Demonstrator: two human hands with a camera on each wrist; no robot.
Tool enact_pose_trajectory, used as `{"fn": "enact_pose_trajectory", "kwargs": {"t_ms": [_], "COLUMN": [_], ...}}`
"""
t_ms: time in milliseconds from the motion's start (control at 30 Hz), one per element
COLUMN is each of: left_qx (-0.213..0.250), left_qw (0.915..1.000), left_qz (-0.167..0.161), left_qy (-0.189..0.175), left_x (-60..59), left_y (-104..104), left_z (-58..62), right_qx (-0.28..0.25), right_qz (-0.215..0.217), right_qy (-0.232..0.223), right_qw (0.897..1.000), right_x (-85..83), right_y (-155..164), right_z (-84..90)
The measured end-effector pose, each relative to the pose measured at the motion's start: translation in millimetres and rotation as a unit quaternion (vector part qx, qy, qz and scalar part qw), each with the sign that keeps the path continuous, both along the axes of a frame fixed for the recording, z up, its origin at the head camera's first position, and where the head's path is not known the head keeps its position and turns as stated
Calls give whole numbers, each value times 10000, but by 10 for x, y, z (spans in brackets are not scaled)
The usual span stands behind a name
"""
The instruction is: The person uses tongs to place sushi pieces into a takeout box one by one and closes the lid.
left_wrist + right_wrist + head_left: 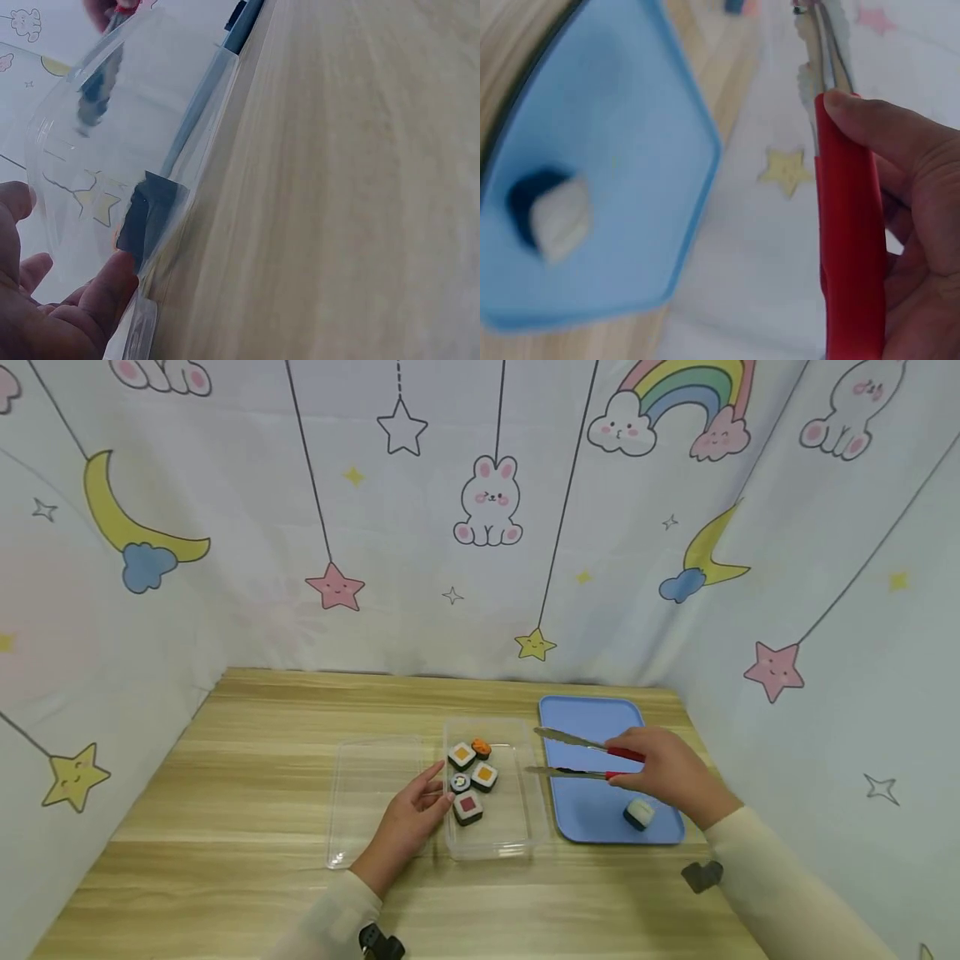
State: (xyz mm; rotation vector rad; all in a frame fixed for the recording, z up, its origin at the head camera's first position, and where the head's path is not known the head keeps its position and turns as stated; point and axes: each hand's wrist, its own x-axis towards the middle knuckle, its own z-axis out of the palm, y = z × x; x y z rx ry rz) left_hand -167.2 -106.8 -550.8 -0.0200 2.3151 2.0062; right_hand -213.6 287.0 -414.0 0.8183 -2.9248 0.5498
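A clear plastic box [495, 852] in the middle of the wooden table holds several toy sushi rolls [472, 777]. My left hand [429, 789] rests its fingertips against the box's left wall; in the left wrist view its fingers [67, 315] lie by the clear box [150, 112], with a dark roll [146, 214] behind the wall. My right hand [652, 768] grips red-handled metal tongs [570, 740] over a blue tray [585, 718]. The tongs' arms are spread and hold nothing. One white roll [639, 813] lies on the tray near my right hand. The right wrist view shows the tongs [847, 247], tray [622, 97] and roll [555, 214].
The box's clear lid [367, 802] lies flat just left of the box, under my left wrist. A cartoon-printed curtain [487, 527] closes the table in at the back and on both sides. Bare wood [247, 752] stretches to the left.
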Motion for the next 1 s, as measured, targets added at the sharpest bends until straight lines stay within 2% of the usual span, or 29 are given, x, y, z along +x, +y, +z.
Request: {"fn": "enact_pose_trajectory", "kwargs": {"t_ms": [167, 367, 600, 833, 1000], "left_qx": [-1, -31, -49, 47, 18], "left_qw": [10000, 10000, 10000, 9999, 9999], "left_qz": [22, -7, -10, 14, 3], "left_qy": [47, 59, -55, -141, -140], "left_x": [-1, -5, 6, 0, 5], "left_y": [-16, -19, -2, -6, 0], "left_z": [7, 76, 94, 29, 26], "right_qx": [162, 365, 351, 487, 523], "right_qz": [-859, -1370, -1590, -1557, -1567], "right_qy": [-499, -831, -1316, -1129, -1042], "right_qw": [9949, 9864, 9778, 9801, 9807], "right_x": [180, 483, 693, 722, 730], "right_y": [524, 957, 1155, 1178, 1170], "right_z": [28, -38, -127, -199, -214]}}
